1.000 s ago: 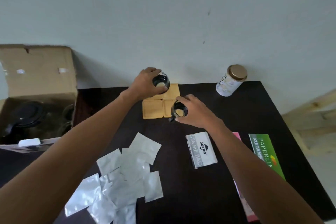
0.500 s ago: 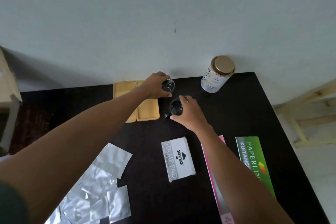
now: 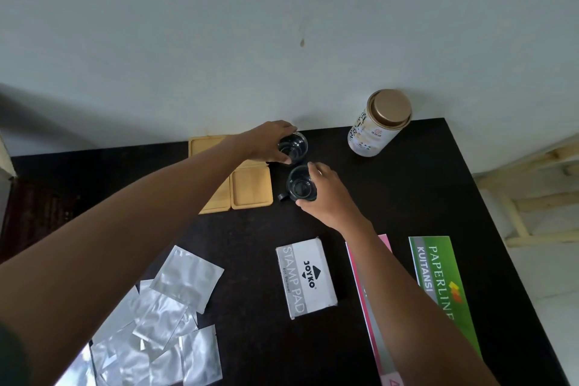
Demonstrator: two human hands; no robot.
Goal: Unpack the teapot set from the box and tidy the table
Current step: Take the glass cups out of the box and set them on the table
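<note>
Two small clear glass cups stand on the black table (image 3: 407,197) just right of the yellow wooden coasters (image 3: 250,191). My left hand (image 3: 266,142) grips the far glass cup (image 3: 294,147) near the wall. My right hand (image 3: 326,194) grips the near glass cup (image 3: 300,186), whose black handle points left. The two cups are close together, almost touching. The cardboard box is out of view on the left.
A white tin with a gold lid (image 3: 376,125) stands at the back right. A stamp pad box (image 3: 307,276), a pink booklet (image 3: 372,307) and a green receipt book (image 3: 445,285) lie in front. Several silver foil sachets (image 3: 156,323) are spread at the front left.
Both hands have carried the cups off the coasters to the right and set them on the bare table. The view has swung right, and the box has left the frame.
</note>
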